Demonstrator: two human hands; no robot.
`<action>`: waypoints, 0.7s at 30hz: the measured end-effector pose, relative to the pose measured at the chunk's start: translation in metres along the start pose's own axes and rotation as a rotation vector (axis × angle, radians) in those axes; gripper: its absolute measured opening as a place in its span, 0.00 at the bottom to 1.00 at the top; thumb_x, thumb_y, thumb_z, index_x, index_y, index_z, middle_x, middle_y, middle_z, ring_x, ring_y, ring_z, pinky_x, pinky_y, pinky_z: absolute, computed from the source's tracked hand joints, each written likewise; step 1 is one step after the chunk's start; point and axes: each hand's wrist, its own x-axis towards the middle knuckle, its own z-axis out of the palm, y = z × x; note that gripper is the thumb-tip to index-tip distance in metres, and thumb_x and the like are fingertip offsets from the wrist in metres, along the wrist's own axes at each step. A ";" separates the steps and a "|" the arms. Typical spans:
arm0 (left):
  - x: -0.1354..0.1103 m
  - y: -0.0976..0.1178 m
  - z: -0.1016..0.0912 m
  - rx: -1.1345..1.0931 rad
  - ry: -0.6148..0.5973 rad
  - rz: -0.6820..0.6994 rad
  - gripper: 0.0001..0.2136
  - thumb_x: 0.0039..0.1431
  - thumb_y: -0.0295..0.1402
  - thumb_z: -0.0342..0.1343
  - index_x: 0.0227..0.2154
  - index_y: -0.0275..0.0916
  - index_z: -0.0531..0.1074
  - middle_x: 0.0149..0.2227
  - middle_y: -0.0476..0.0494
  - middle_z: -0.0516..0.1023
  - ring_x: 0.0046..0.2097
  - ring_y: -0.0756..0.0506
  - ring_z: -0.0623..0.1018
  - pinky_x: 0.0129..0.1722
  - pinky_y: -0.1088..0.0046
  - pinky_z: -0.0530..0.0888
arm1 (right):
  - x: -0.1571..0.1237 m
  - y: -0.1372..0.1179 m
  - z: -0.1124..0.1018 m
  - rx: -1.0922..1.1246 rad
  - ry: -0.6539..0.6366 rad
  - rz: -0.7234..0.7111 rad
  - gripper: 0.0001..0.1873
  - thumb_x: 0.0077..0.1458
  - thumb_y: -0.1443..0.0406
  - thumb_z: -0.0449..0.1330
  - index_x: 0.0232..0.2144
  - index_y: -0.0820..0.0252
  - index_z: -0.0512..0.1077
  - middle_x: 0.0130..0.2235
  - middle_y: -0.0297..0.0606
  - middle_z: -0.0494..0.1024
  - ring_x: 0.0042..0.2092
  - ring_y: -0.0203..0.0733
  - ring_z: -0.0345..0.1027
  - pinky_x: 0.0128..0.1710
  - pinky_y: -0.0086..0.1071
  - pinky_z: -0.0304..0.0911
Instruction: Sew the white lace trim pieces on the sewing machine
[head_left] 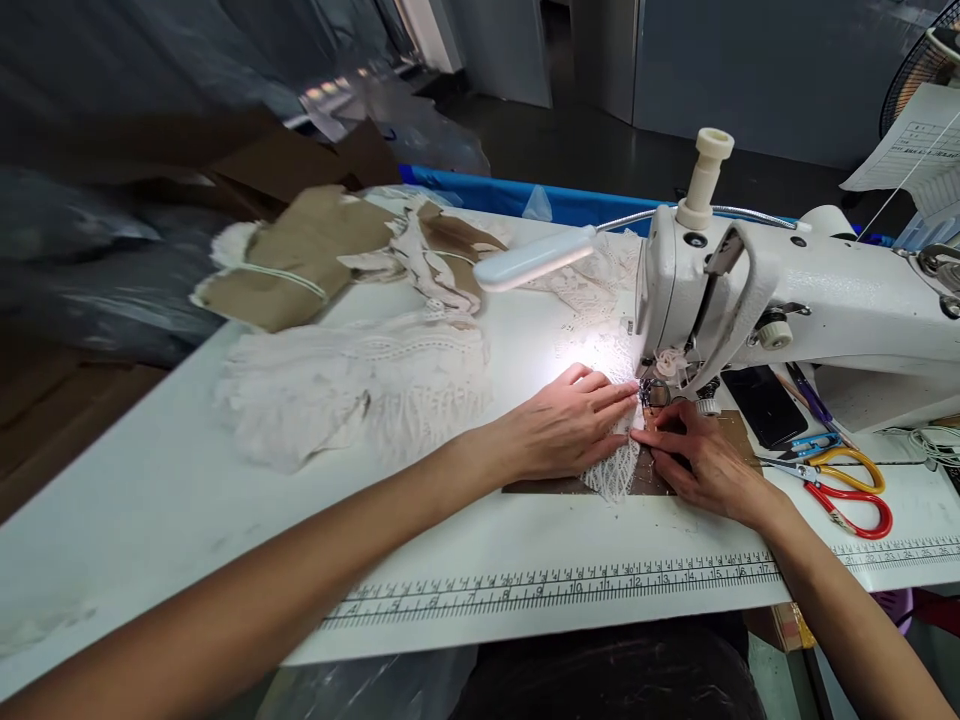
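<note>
A white sewing machine (pixel 825 290) stands at the right of the white table (pixel 150 500). A strip of white lace (pixel 616 470) runs under its needle and presser foot (pixel 651 392). My left hand (pixel 566 430) lies flat on the lace left of the needle, fingers stretched out and pressing it down. My right hand (pixel 705 460) rests on the lace just right of the needle, its fingers curled and pinching the lace edge. A small lamp (pixel 534 260) lights the spot.
A heap of white lace pieces (pixel 352 385) lies left of my hands, with brown paper bundles (pixel 300 260) behind. Red and yellow scissors (pixel 847 485), blue snips (pixel 814 445) and a black phone (pixel 765 405) lie right of the needle. A printed ruler (pixel 562 580) runs along the front edge.
</note>
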 end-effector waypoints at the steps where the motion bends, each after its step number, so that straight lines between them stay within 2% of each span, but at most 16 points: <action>1: -0.002 0.000 0.001 -0.023 0.006 -0.019 0.17 0.70 0.39 0.44 0.50 0.34 0.71 0.53 0.33 0.74 0.46 0.39 0.73 0.46 0.60 0.67 | 0.000 0.001 0.001 0.006 0.007 -0.002 0.21 0.63 0.68 0.54 0.56 0.49 0.72 0.49 0.46 0.69 0.50 0.49 0.63 0.53 0.48 0.65; 6: -0.006 0.004 0.002 -0.075 0.004 -0.074 0.18 0.70 0.40 0.43 0.52 0.34 0.70 0.54 0.32 0.74 0.50 0.36 0.72 0.49 0.57 0.64 | 0.000 0.001 0.003 0.029 0.021 0.001 0.20 0.63 0.69 0.53 0.55 0.52 0.72 0.49 0.46 0.69 0.50 0.49 0.63 0.53 0.48 0.64; 13: -0.006 0.004 0.005 -0.104 0.030 -0.065 0.16 0.69 0.37 0.44 0.50 0.33 0.70 0.53 0.30 0.75 0.51 0.35 0.72 0.50 0.54 0.63 | 0.000 -0.001 -0.001 0.013 -0.010 0.016 0.22 0.62 0.69 0.53 0.56 0.50 0.71 0.51 0.46 0.69 0.51 0.50 0.63 0.53 0.49 0.64; 21: -0.005 0.005 0.006 -0.114 0.049 -0.079 0.16 0.69 0.38 0.45 0.52 0.34 0.69 0.56 0.32 0.74 0.52 0.36 0.71 0.52 0.53 0.63 | 0.001 -0.002 0.001 0.012 0.056 -0.016 0.19 0.64 0.68 0.51 0.53 0.56 0.74 0.46 0.47 0.71 0.48 0.48 0.65 0.53 0.49 0.64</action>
